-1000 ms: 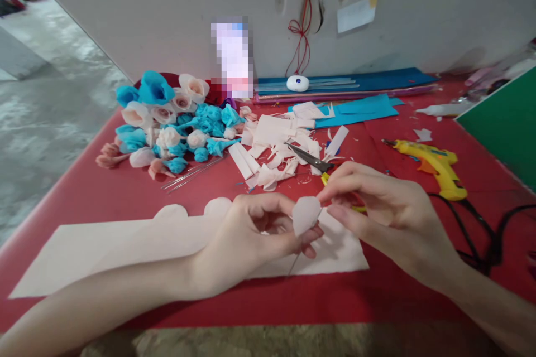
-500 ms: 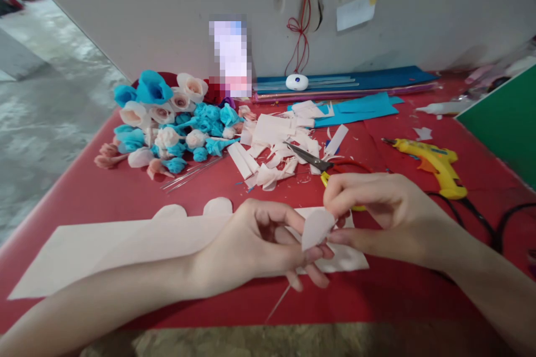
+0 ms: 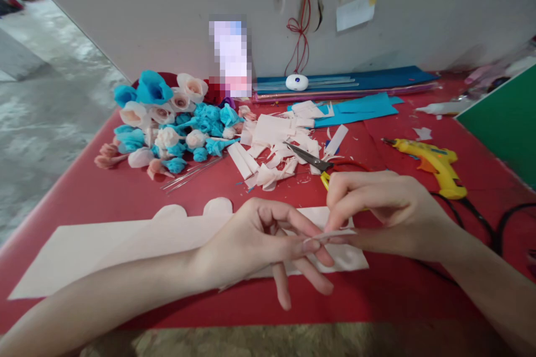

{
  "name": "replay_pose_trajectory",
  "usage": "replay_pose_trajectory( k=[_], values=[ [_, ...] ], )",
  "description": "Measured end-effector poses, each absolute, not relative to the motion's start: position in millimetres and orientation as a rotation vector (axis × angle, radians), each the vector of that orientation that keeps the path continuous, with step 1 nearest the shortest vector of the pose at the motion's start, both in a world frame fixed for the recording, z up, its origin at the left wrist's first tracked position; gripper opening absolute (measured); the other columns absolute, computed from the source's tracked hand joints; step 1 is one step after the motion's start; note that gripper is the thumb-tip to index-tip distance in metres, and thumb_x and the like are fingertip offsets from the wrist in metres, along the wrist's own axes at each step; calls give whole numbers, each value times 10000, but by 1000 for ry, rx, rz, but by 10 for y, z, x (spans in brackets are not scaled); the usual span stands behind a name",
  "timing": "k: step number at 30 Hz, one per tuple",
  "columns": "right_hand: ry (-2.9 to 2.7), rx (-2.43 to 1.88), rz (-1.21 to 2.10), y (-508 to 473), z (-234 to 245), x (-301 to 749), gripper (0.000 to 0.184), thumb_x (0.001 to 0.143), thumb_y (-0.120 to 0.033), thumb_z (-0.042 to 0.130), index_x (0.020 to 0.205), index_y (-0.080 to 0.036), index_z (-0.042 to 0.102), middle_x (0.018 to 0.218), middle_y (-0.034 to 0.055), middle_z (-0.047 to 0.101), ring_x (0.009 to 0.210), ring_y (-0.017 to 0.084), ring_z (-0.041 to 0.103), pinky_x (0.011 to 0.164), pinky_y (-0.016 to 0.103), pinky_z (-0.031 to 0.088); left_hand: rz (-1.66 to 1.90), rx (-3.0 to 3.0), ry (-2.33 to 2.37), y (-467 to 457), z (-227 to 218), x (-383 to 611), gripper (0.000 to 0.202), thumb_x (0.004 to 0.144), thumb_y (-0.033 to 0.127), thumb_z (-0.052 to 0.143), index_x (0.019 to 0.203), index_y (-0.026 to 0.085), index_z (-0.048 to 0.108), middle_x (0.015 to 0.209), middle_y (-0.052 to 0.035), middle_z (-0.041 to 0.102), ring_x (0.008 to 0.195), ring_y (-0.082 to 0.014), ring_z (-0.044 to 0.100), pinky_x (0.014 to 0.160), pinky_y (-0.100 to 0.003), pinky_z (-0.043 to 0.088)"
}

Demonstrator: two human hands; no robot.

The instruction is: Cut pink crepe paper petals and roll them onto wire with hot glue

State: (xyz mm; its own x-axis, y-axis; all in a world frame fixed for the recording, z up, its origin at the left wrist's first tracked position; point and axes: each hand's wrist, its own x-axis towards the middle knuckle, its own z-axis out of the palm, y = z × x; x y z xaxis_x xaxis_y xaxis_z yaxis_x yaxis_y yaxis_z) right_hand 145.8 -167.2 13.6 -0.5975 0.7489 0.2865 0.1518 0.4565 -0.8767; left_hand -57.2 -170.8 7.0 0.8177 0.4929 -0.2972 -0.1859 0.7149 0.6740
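Note:
A pale pink crepe paper petal [image 3: 337, 233] is held over the table, turned nearly edge-on. My left hand [image 3: 263, 240] pinches its left end between thumb and index finger, and the lower fingers are spread. The petal's right end sits between the thumb and bent fingers of my right hand [image 3: 389, 212]. Below both hands lies a long cream paper strip [image 3: 87, 251], with rounded petal pieces [image 3: 218, 207] at its upper edge. Behind my right hand, scissors [image 3: 312, 159] with red and yellow handles are partly hidden.
Blue, pink and white paper flowers [image 3: 153, 89] crowd the left rear. Pale paper scraps [image 3: 270, 129] lie mid-table. A yellow glue gun [image 3: 439, 164] with a black cord rests at right, near a green board [image 3: 506, 122]. Blue paper [image 3: 360, 110] lies behind.
The petal has turned from facing the camera to nearly edge-on. My left hand's lower fingers have spread downward. The thin stick under that hand no longer shows clearly.

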Motion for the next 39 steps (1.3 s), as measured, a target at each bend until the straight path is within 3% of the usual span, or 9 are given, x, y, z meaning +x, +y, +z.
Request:
replay_pose_trajectory(
  k=[14,21,27,33,39],
  values=[
    [-2135,-448,1044,-1619,123,1475,59,768,-95,609,773,-113,666,713,48,584,674,91,552,615,201,468,241,624,498,-1718,65,-572,94,823,114,524,836,128,616,714,-20,664,643,-181,698,391,-151,521],
    [-2112,-480,1092,-1605,78,1473,46,780,-118,602,763,-119,645,732,37,556,681,84,541,609,200,453,299,720,526,-1679,56,-574,85,808,116,542,825,128,624,722,-35,703,688,-178,699,415,-142,519],
    [-2023,-591,1122,-1597,1,1457,49,781,-135,600,736,-130,619,693,8,538,646,69,506,559,179,420,426,1305,819,-1678,151,-575,101,792,157,560,812,125,654,730,-48,718,639,-141,684,485,-156,536],
    [-1897,-677,1136,-1644,-33,1351,96,769,-193,624,695,-134,604,651,-3,528,596,73,486,508,194,383,715,2238,792,-1713,170,-658,119,791,169,577,887,159,648,754,-30,717,594,-95,648,561,-155,507],
    [-1805,-786,1090,-1700,-39,1258,173,759,-227,634,623,-145,567,603,-6,539,561,82,483,486,209,368,805,2564,760,-1708,181,-709,140,788,137,563,897,184,637,747,-19,721,602,-103,654,527,-157,476]
  ],
)
